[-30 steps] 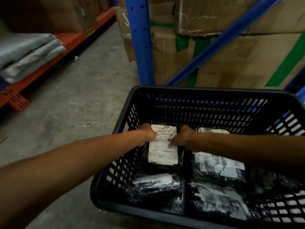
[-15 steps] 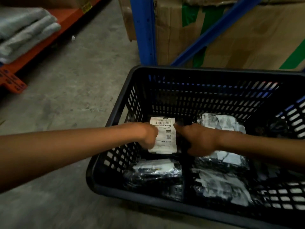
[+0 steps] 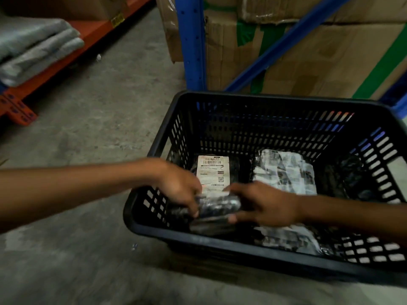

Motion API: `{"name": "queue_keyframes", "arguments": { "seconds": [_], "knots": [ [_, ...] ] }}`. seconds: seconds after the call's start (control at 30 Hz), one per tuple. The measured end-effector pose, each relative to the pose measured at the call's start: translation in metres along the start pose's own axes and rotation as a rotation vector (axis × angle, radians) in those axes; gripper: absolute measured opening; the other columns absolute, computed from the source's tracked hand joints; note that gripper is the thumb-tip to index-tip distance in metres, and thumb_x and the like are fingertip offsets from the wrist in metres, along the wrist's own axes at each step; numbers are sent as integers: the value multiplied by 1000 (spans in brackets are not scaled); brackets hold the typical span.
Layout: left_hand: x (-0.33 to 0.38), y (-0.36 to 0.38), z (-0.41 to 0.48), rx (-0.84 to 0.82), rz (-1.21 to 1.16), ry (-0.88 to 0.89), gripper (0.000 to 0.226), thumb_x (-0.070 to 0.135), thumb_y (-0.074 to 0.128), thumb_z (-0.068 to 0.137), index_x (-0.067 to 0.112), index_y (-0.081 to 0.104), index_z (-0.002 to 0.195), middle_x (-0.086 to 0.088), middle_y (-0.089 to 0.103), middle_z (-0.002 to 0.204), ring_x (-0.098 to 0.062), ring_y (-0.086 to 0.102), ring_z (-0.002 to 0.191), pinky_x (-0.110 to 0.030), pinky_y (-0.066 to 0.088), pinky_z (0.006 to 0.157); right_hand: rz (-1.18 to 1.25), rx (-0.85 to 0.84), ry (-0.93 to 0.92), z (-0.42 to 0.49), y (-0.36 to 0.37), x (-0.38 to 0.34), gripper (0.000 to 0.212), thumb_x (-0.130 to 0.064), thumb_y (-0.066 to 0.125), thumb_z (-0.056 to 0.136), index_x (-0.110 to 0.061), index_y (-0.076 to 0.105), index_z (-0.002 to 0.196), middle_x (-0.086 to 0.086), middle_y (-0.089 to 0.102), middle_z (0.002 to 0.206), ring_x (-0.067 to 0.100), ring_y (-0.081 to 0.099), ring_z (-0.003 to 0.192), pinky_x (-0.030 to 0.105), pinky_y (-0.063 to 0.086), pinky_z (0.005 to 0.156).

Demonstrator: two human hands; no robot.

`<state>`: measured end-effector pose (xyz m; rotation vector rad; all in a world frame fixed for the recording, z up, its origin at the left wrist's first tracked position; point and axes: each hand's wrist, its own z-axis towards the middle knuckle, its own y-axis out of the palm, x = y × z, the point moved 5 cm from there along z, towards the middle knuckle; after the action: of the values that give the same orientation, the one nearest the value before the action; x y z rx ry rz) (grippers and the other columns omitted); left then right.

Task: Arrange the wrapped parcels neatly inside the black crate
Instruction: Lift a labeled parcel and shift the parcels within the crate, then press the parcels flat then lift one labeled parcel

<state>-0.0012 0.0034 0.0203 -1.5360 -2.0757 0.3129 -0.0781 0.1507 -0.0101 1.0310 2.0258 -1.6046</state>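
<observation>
Both hands grip a dark plastic-wrapped parcel (image 3: 217, 205) low in the frame's centre, over the near-left corner of the black slotted plastic crate (image 3: 273, 97).

The left hand (image 3: 178, 190) and right hand (image 3: 263, 204) close their fingers round opposite ends of the parcel, just in front of a flat parcel with a white shipping label (image 3: 212, 172). 2 more white-patched wrapped parcels (image 3: 284, 170) lie to the right. Lowering it level, square to the crate wall and flush beside its neighbours, would likely keep the row tidy.
</observation>
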Motion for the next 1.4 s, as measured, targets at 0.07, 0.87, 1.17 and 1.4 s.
{"name": "queue_keyframes", "arguments": {
  "seconds": [0.07, 0.87, 1.17, 1.4],
  "knots": [
    [-14, -27, -8, 67, -306, 12, 42, 47, 67, 76, 20, 75, 107, -3, 78, 99, -19, 73, 96, -39, 57, 87, 310, 13, 55, -8, -27, 8, 44, -56, 63, 86, -39, 54, 125, -12, 71, 115, 3, 70, 101, 24, 60, 80],
    [-45, -53, 81, 684, -853, -436, 46, 0, 53, 90, 1, 48, 136, -17, 55, 133, -32, 55, 121, -31, 49, 86, 804, 398, 723, 99, -17, 79, 44, -9, 68, 90, -3, 54, 131, 17, 65, 126, 33, 67, 109, 46, 57, 91],
    [-7, -63, 71, 881, -387, -251, 85, 7, 63, 89, 15, 14, 158, -11, 10, 166, -27, 13, 154, -35, 18, 125, 253, 384, 427, 59, -96, 47, 54, 0, 60, 87, -12, 50, 139, 12, 61, 133, 29, 57, 123, 32, 48, 102],
    [79, -34, 99, 568, 125, 74, 103, 30, 65, 86, 6, -5, 158, -14, -9, 167, -28, -7, 155, -36, 7, 127, -566, 113, 518, -45, -86, 60, 71, -31, 63, 86, -8, 35, 147, 16, 52, 143, 32, 55, 124, 42, 52, 99]
  ]
}}
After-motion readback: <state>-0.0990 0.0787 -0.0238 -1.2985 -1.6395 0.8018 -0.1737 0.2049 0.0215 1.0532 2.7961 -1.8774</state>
